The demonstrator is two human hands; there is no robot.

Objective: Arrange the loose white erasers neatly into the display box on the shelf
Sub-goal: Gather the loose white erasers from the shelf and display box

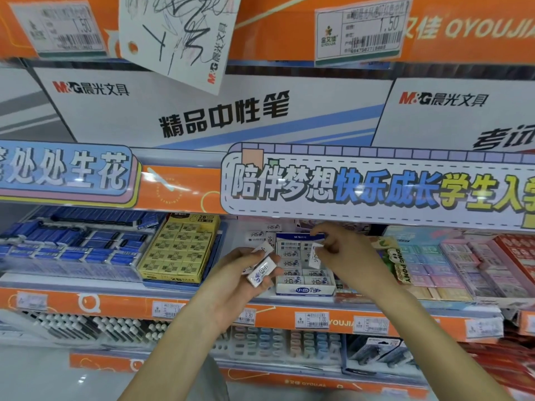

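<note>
A white and blue display box stands on the middle shelf, with rows of white erasers inside. My left hand is just left of the box and holds a few white erasers stacked in the palm. My right hand hovers over the box and pinches one white eraser upright above the rows. More loose white erasers lie on the shelf behind and left of the box.
A yellow box of 2B erasers sits left of the display box, and blue erasers fill a tray further left. Pastel eraser boxes stand to the right. An overhanging sign limits headroom above the shelf.
</note>
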